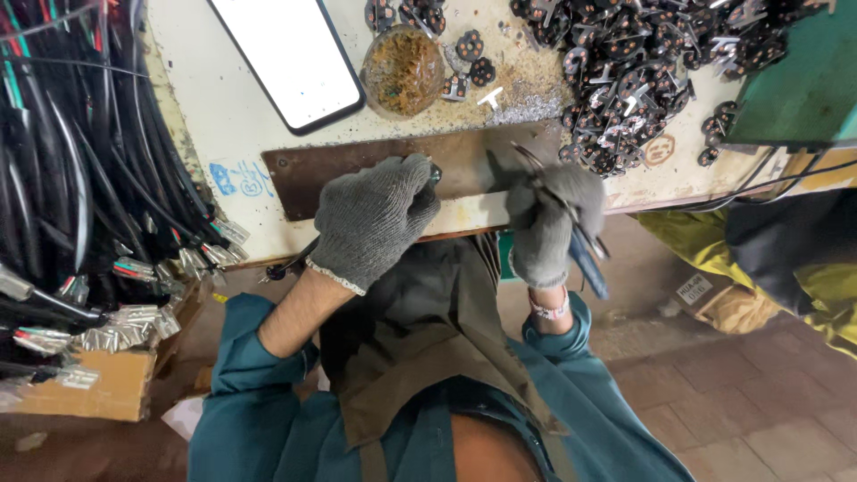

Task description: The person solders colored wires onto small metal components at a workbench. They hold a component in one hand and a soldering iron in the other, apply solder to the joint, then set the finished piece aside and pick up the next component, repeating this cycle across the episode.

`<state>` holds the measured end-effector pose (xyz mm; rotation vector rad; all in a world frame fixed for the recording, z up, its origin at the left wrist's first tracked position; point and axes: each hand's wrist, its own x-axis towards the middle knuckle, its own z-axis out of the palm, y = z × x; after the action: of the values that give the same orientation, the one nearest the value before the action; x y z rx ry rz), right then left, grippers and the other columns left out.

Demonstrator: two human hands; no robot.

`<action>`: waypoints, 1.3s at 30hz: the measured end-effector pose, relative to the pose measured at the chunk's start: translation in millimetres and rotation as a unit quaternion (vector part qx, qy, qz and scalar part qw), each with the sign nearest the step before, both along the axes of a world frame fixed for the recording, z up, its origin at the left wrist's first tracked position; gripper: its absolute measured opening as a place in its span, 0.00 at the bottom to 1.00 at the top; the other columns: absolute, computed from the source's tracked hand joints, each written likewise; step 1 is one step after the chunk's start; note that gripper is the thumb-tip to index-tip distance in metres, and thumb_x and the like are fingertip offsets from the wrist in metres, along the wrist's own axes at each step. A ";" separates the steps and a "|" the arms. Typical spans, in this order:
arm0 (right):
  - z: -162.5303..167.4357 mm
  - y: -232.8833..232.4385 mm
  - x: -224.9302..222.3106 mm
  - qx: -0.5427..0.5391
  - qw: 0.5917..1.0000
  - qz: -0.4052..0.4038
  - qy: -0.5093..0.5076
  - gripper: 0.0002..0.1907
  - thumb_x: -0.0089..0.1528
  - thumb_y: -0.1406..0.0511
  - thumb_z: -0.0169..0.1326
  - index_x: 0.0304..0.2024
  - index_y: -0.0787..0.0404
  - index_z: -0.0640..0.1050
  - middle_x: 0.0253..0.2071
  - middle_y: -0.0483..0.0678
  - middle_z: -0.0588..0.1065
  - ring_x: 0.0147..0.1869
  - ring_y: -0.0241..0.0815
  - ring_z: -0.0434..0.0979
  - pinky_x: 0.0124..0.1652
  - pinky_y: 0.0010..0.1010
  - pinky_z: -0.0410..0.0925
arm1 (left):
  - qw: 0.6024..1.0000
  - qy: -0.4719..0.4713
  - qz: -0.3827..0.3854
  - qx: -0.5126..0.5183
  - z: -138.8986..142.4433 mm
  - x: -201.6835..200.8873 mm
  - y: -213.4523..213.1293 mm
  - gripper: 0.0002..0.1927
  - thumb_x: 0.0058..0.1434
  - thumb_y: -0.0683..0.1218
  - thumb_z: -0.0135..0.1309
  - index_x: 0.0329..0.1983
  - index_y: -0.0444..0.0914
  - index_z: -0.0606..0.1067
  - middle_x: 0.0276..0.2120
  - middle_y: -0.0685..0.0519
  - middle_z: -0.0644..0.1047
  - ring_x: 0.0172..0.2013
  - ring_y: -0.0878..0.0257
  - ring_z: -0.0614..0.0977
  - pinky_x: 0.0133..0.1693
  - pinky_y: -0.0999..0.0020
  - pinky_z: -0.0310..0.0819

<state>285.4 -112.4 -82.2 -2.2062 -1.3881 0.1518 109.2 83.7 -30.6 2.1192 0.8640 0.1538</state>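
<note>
Left hand (373, 219), gloved in grey, is clenched around a black cable (295, 261) right at the front edge of the bench (232, 116), on the brown metal plate (357, 170). Right hand (546, 223) is closed on blue-handled pliers (571, 228), just beside the plate's right end, with a heap of small black plug inserts (634, 62) beyond it.

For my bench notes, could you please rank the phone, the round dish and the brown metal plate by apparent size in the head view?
1. Brown metal plate, partly covered by the hands.
2. Phone, cut off at the frame's top.
3. Round dish.
</note>
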 end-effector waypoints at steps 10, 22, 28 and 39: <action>35.1 22.2 -12.8 0.015 0.974 0.025 0.226 0.08 0.69 0.69 0.51 0.42 0.72 0.72 0.37 0.60 0.75 0.38 0.50 0.76 0.37 0.42 0.68 | 0.999 0.012 0.035 0.039 7.4 -12.3 -1.4 0.06 0.61 0.46 0.60 0.38 0.42 0.74 0.26 0.51 0.76 0.26 0.52 0.80 0.29 0.56 0.73; 39.3 67.5 -25.1 -0.046 0.980 0.028 0.192 0.08 0.65 0.70 0.57 0.47 0.64 0.80 0.47 0.56 0.80 0.54 0.57 0.80 0.55 0.41 0.71 | 0.999 0.024 0.022 0.006 0.2 -12.7 -1.1 0.11 0.57 0.48 0.62 0.39 0.42 0.76 0.29 0.50 0.79 0.28 0.50 0.82 0.30 0.54 0.74; 36.3 83.8 -46.5 0.074 0.960 -0.050 0.264 0.20 0.67 0.70 0.62 0.59 0.59 0.70 0.55 0.53 0.75 0.53 0.53 0.79 0.55 0.34 0.74 | 1.000 0.004 0.022 -0.001 1.8 -12.1 0.2 0.13 0.57 0.49 0.63 0.41 0.42 0.76 0.31 0.49 0.80 0.29 0.49 0.82 0.31 0.53 0.74; 49.1 56.5 -62.2 -0.018 0.981 0.051 0.184 0.05 0.57 0.70 0.65 0.35 0.59 0.80 0.36 0.48 0.80 0.34 0.49 0.80 0.35 0.38 0.72 | 0.998 0.033 0.046 0.041 2.3 -8.1 -2.4 0.07 0.60 0.44 0.60 0.34 0.41 0.72 0.24 0.48 0.75 0.27 0.48 0.80 0.30 0.51 0.72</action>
<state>223.2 -55.8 -33.1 -2.0050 -1.2948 0.5951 101.1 81.3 -28.3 2.1712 1.0119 0.1696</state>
